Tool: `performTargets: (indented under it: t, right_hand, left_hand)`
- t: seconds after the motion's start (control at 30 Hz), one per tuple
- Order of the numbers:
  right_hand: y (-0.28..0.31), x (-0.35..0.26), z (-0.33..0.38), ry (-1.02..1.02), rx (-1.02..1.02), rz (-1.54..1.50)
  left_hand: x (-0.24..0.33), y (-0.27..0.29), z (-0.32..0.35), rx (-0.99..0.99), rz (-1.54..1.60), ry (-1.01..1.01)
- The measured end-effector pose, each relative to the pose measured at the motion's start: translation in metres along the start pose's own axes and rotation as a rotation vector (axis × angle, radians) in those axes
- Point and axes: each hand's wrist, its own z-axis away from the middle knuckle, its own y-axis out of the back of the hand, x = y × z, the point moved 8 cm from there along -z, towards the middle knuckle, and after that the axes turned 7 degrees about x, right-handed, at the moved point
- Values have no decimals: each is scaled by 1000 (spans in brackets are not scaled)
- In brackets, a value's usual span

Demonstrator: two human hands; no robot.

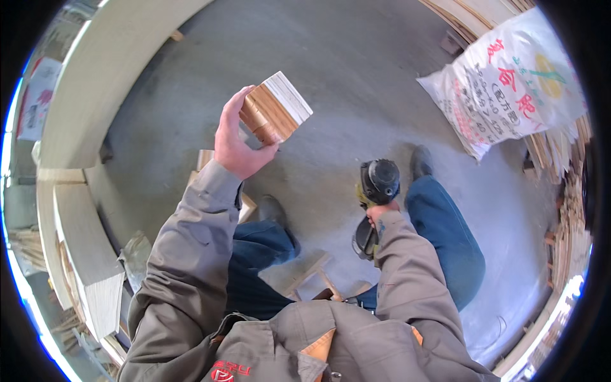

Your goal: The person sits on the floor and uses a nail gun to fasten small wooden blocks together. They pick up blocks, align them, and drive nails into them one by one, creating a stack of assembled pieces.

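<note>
My left hand (234, 137) is raised in front of me and grips a stack of thin wooden pieces (277, 107), brown on the side and pale on the end. My right hand (380, 211) hangs low between my knees, closed around a black and yellow power tool (377, 188) with a round head. Only the top of that hand shows past the grey sleeve. My legs in blue trousers and dark shoes stand on the grey concrete floor (344, 76).
A long pale wooden board (108, 70) arcs along the left, with stacked pale boards (86, 254) below it. A white printed sack (509, 83) leans at the upper right against piled wood strips (569, 210). Small wood offcuts (305, 274) lie by my feet.
</note>
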Motion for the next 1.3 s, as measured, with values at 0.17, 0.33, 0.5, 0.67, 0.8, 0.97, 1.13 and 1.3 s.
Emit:
performTargets:
  t: [0.17,0.33,0.5,0.67,0.8,0.97,1.13,1.3]
  right_hand:
    - [40,-9,-10,46,34,66]
    - [7,-5,-1,55,-41,95]
    - [3,8,-4,68,-61,95]
    - [1,15,-32,92,-69,139]
    - [10,19,-35,93,-34,125]
    - [-3,27,-23,39,-74,76]
    - [0,32,-31,72,-74,122]
    - [3,38,-29,43,-91,114]
  left_hand:
    - [20,104,40,175,45,-8]
    - [0,222,144,279,-91,223]
    - [-30,277,339,428,-202,706]
    - [-35,283,529,468,-413,1159]
    - [-20,254,596,380,-493,1385]
    - [-27,231,634,161,-548,1439]
    - [-45,208,613,-204,-623,1409]
    - [-58,209,610,-348,-760,1357]
